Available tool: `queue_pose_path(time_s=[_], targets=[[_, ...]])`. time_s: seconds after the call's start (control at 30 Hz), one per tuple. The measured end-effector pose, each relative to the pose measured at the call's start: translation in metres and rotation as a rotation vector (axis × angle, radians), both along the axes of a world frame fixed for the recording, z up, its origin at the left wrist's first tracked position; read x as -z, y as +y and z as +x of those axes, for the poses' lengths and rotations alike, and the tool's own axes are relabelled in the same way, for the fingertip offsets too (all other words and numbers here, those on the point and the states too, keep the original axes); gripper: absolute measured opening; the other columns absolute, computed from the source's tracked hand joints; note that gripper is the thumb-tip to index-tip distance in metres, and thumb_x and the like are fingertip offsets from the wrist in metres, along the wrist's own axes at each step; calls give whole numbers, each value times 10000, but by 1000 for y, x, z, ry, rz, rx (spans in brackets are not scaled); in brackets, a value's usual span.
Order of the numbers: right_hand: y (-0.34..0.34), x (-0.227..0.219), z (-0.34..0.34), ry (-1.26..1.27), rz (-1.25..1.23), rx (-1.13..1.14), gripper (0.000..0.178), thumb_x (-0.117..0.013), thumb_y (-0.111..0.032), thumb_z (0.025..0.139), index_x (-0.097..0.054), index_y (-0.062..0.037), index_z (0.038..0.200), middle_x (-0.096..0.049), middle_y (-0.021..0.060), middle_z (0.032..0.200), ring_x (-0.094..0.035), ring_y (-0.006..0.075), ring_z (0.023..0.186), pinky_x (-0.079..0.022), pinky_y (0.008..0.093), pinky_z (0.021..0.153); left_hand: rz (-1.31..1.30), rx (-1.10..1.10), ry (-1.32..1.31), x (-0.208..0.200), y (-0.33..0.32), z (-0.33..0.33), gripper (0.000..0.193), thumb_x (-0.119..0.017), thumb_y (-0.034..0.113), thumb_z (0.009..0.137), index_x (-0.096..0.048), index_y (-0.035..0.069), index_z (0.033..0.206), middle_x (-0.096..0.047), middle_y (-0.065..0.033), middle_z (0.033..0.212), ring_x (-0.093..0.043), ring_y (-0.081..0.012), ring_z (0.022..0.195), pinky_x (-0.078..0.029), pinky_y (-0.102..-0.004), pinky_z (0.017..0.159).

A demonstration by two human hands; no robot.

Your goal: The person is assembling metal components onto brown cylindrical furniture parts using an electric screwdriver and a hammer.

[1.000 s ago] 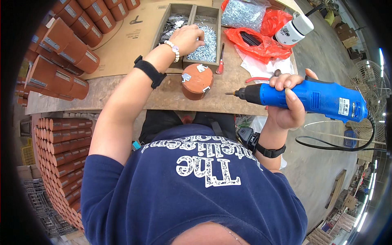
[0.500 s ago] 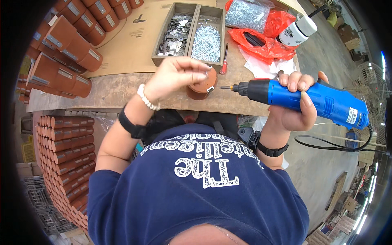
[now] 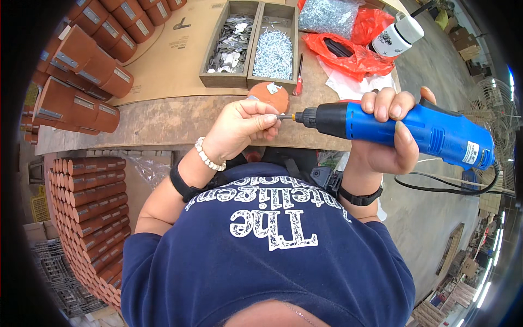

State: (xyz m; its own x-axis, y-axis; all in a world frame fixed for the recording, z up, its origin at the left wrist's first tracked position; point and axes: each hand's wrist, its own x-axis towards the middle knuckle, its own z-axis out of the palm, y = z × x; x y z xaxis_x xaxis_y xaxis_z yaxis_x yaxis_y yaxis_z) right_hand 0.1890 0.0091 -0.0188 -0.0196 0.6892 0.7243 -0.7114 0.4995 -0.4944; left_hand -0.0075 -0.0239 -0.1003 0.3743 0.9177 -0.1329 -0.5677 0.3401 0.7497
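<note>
My right hand (image 3: pixel 389 128) grips a blue electric screwdriver (image 3: pixel 414 128) held level, its bit pointing left. My left hand (image 3: pixel 248 125) pinches a small screw (image 3: pixel 279 116) at the tip of that bit; the fingers mostly hide it. Just beyond my left hand, on the bench, sits a terracotta-coloured pot (image 3: pixel 277 100), partly covered by the fingers. A small metal plate (image 3: pixel 273 88) shows at its far edge. Behind the pot stands a two-part wooden tray (image 3: pixel 224 82), with flat metal plates (image 3: pixel 234 41) on the left and loose screws (image 3: pixel 273 54) on the right.
A red-handled screwdriver (image 3: pixel 298 86) lies beside the tray. Red plastic bags (image 3: pixel 354 60), a clear bag of screws (image 3: pixel 329 19) and a white bottle (image 3: pixel 396 37) stand at the back right. Pots (image 3: pixel 76 103) crowd the bench's left; more are stacked (image 3: pixel 90 212) below. A power cord (image 3: pixel 441 191) hangs right.
My left hand has come down and right, bringing the screw to the bit's tip. The electric screwdriver has shifted slightly left. The pot's metal plate now shows at its far edge.
</note>
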Motion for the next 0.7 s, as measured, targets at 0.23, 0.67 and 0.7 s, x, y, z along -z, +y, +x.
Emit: queue_pose_path(time_s=[0.23,0.67,0.7], targets=[[0,-2,2,-109,125,-48,591,-479,-96,663,-285,-38,1218,-441,57,770,-433,150,659,-375,329,603,21,3,229,-5,-7,8,90,-533,75,809,-560,3,856,-586,-67,750,-553,-114,641,-458,-230,609],[2,0,18,-39,19,-160,640,-493,-44,656,-239,-53,1244,-467,77,792,-470,190,662,-416,357,604,935,-339,1007,-12,0,-6,377,-575,182,773,-470,1,1087,-454,-160,1095,-399,-258,1086,-300,-365,929],[3,0,18,-10,11,-152,635,-479,-47,655,-242,-50,1244,-466,76,798,-465,187,669,-413,360,607,933,-341,1011,-6,2,-7,377,-575,182,773,-470,1,1087,-454,-160,1095,-399,-258,1086,-300,-365,929]])
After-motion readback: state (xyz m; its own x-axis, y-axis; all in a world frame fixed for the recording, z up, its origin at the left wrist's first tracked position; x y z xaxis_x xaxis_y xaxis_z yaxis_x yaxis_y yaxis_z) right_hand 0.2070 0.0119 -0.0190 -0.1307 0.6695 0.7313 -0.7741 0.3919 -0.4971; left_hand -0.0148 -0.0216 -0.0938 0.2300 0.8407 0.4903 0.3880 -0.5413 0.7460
